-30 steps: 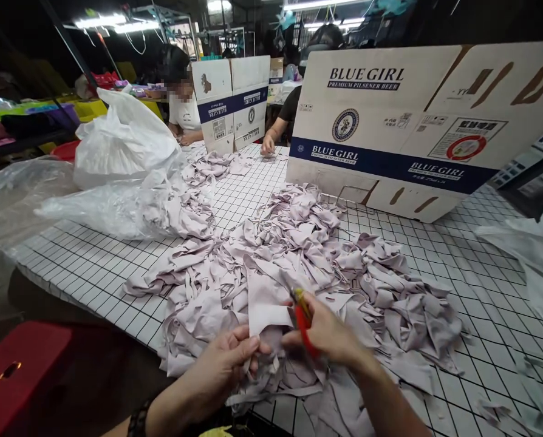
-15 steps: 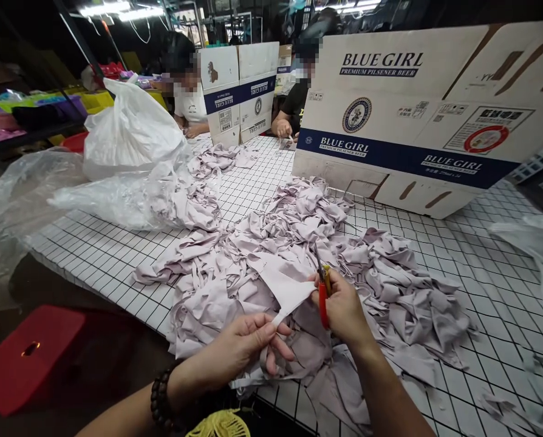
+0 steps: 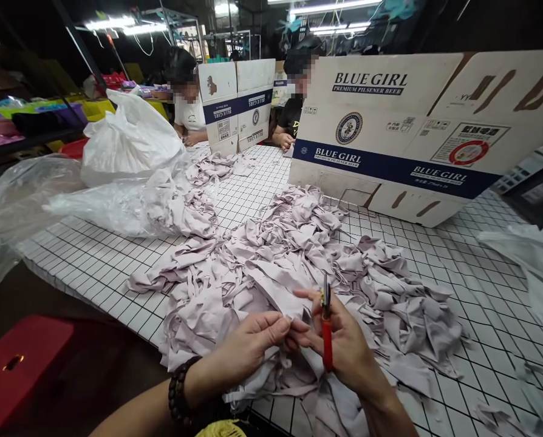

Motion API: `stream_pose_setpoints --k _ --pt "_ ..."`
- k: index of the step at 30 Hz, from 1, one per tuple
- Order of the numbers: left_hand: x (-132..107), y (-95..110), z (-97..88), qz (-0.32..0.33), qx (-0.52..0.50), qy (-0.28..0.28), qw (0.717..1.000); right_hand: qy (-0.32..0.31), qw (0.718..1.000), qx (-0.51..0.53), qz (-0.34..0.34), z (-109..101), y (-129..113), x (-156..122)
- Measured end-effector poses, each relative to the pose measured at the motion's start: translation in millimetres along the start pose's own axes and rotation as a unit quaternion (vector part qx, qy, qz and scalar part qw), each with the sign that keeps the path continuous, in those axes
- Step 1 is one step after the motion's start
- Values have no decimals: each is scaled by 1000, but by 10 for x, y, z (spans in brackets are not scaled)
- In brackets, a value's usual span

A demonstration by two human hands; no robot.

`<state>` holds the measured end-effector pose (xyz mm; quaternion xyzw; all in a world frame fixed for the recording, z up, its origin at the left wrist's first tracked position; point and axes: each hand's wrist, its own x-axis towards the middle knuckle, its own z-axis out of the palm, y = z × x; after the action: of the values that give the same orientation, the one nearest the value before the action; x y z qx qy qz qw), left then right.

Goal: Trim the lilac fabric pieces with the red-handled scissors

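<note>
A pair of small scissors with red handles (image 3: 327, 343) rests in my right hand (image 3: 344, 340), its blades pointing away from me. The fingers of that hand reach left and meet my left hand (image 3: 265, 343), which is pinched closed at the edge of a pale lilac fabric piece (image 3: 283, 291). The pinched bit itself is mostly hidden by the fingertips. Below and around both hands spreads a large loose heap of the same lilac fabric pieces (image 3: 198, 315), some with thin strips.
Propped cardboard panels (image 3: 381, 121) stand on the grid-patterned table (image 3: 93, 261), with two people (image 3: 192, 121) behind. White plastic bags (image 3: 130, 139) lie at the left, white plastic (image 3: 526, 255) at the right. A red stool (image 3: 20, 364) stands below the table's left edge.
My right hand has come down and toward my left, and its fingers now meet the left fingertips. The fabric stretched between the hands has sunk toward the heap. The view has tilted slightly up.
</note>
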<state>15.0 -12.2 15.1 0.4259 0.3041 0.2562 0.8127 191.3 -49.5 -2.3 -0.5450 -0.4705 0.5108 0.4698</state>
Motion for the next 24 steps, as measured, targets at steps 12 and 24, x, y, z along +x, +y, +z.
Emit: stream_pose_setpoints --k 12,24 --pt "109 9 -111 144 240 104 955 123 984 -6 -128 195 82 123" --pt "252 -8 -177 195 217 97 952 11 997 -76 -26 3 -89 93"
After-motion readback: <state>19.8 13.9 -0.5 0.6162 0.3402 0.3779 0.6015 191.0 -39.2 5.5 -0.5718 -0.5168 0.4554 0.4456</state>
